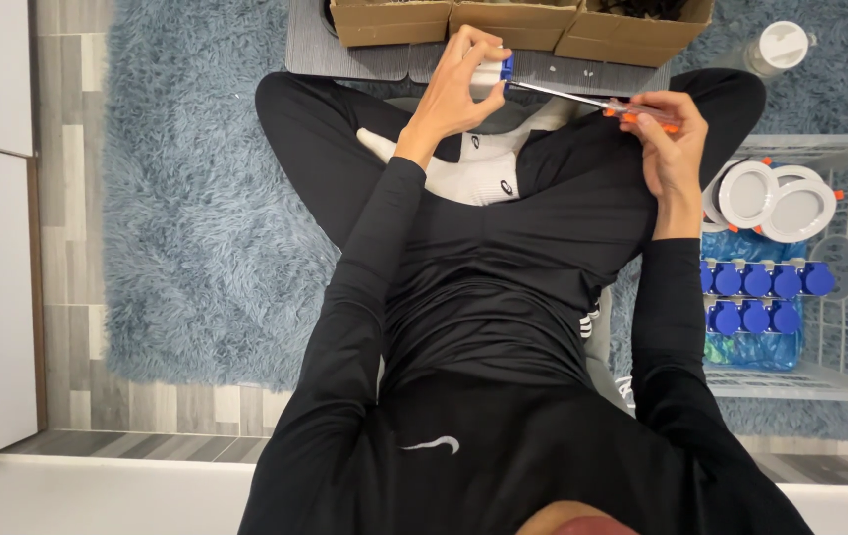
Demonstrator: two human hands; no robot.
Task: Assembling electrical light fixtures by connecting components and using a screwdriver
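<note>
I sit cross-legged on a blue shaggy rug point(196, 218) in black clothes and white socks. My left hand point(455, 87) grips a small white part with a blue end point(495, 73). My right hand point(670, 139) holds a screwdriver with an orange and clear handle point(642, 115). Its metal shaft point(558, 93) points left, and the tip meets the blue end of the part. Both hands hover above my crossed legs, in front of the cardboard boxes.
Three open cardboard boxes point(513, 22) stand on a grey board at the top. A white wire basket point(840, 287) at my right holds round white lamps point(771, 198) and several blue-ended parts point(756, 297). A white-capped bottle point(776, 48) lies at the top right.
</note>
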